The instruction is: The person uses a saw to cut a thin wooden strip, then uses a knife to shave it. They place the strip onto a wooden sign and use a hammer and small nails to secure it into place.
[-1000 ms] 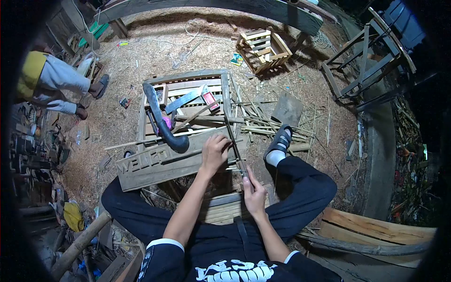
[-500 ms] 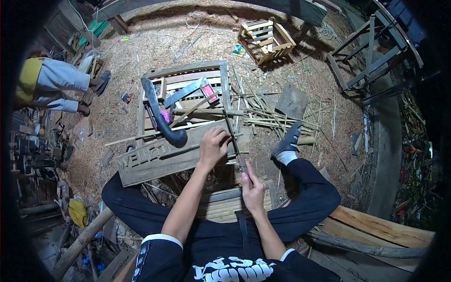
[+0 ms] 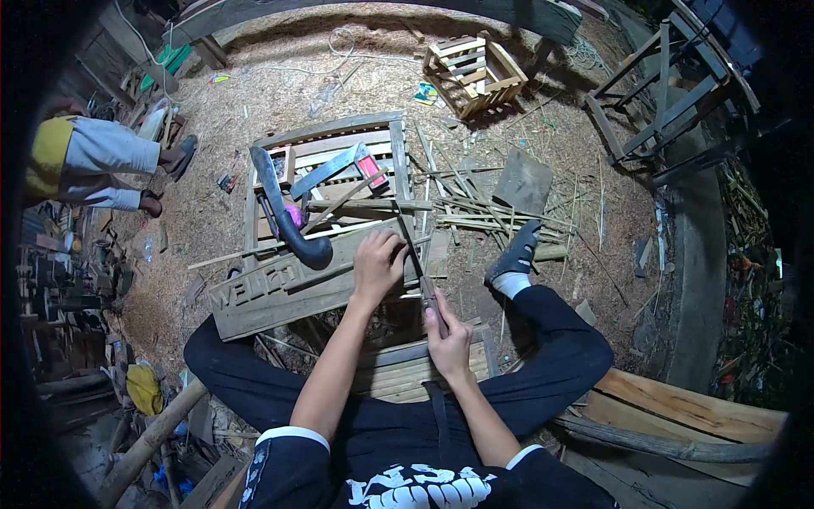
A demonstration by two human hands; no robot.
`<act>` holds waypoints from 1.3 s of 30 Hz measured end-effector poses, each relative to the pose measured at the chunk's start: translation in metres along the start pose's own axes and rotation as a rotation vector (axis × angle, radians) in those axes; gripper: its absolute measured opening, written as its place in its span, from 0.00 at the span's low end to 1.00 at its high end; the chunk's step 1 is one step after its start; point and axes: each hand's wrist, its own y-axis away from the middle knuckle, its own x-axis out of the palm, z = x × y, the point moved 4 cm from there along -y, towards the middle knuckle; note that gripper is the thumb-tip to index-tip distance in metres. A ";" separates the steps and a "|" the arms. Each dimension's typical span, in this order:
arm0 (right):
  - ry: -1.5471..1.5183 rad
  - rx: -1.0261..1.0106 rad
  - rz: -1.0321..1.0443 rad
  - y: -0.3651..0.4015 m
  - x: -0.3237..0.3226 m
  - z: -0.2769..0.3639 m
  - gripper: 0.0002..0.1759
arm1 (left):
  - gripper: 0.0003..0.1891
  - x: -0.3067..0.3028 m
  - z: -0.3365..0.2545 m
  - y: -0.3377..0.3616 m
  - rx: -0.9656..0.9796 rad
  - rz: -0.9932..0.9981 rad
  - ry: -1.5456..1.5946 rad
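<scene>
Black tee [image 3: 398, 462] (white print, white-edged sleeves), black trousers [image 3: 560, 356], white sock [image 3: 511, 284], dark slide sandal [image 3: 515, 253].

— Hands, please.

— Left hand [image 3: 377, 265] rests with fingers curled on the right end of the lettered plank [image 3: 271, 293]; what it pins cannot be made out. Right hand [image 3: 449, 343], nearer, is closed on the handle of a long thin blade [image 3: 407, 233] that runs away just right of the left hand.

— Surroundings?

— A curved dark tool [image 3: 284, 212] lies across the slatted wooden frame [image 3: 331, 140], touching the plank's far edge. Split strips [image 3: 483, 216] are scattered on the sawdust floor to the right, beside a sandalled foot [image 3: 513, 254]. Another person [image 3: 93, 157] sits far left.
</scene>
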 end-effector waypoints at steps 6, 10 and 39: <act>-0.063 -0.081 -0.077 0.019 -0.014 0.006 0.26 | 0.08 0.000 0.003 0.000 0.011 0.000 -0.029; -0.060 0.025 -0.072 0.030 -0.039 0.011 0.25 | 0.07 -0.001 0.003 0.005 0.028 -0.013 -0.017; 0.684 -0.948 0.197 -0.161 0.105 0.108 0.28 | 0.11 -0.176 0.064 0.024 0.132 -0.150 -0.079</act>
